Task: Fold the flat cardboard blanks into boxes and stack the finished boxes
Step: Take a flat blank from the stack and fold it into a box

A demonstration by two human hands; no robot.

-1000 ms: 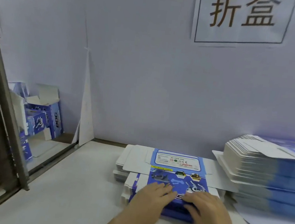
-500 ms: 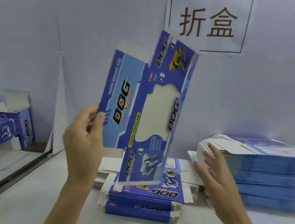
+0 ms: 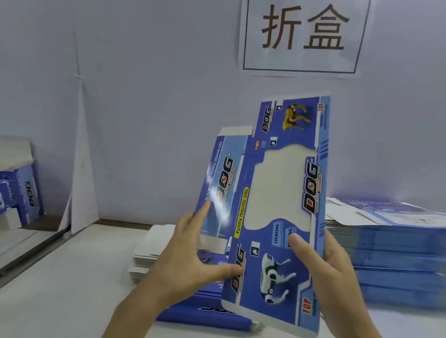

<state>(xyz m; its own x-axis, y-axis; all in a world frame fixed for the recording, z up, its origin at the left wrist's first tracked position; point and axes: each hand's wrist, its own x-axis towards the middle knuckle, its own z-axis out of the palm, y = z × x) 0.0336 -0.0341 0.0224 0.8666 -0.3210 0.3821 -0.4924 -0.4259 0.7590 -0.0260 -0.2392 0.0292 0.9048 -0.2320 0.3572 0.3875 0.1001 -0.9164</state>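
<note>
The blank (image 3: 274, 247) stands upright lengthwise, its lower right edge pinched in the right hand (image 3: 326, 272), the left hand (image 3: 187, 253) pressing straight fingers on its left panel.

We are holding the flat blue printed cardboard blank (image 3: 279, 203) upright between our left hand (image 3: 186, 259), lying against its left panel, and our right hand (image 3: 326, 272), pinching its right edge. Below and behind it, a low pile of flat blue-and-white blanks (image 3: 151, 255) is lying on the pale table (image 3: 63, 289). A tall stack of blue cardboard blanks (image 3: 400, 258) is sitting to the right, by the wall. Folded blue cardboard boxes (image 3: 5, 194) are standing far left. A white paper sign (image 3: 304, 30) is hanging on the wall above.
</note>
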